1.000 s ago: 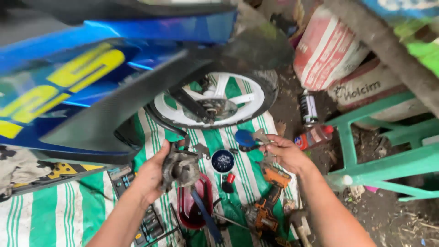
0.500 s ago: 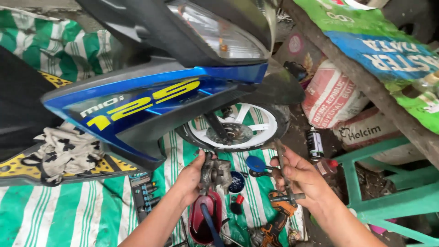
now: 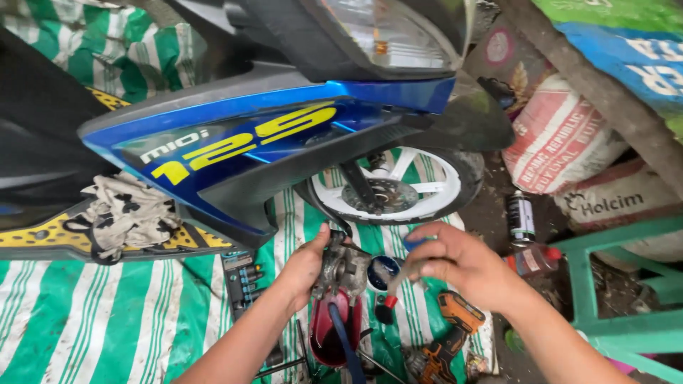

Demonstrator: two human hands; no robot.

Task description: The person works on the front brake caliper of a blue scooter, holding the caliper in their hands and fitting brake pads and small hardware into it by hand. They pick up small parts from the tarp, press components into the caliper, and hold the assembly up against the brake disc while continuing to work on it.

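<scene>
I see a glossy blue scooter fairing (image 3: 270, 142) far left, above a white spoked front wheel (image 3: 398, 188) on a green-and-white striped tarp (image 3: 92, 320). My left hand (image 3: 302, 267) is clamped on a grimy cast-metal brake caliper (image 3: 341, 270), held near centre over a dark red bowl (image 3: 334, 334). My right hand (image 3: 462, 263) has its fingers closed together round a thin tool (image 3: 398, 281). An orange drill (image 3: 445, 341) lies near right.
</scene>
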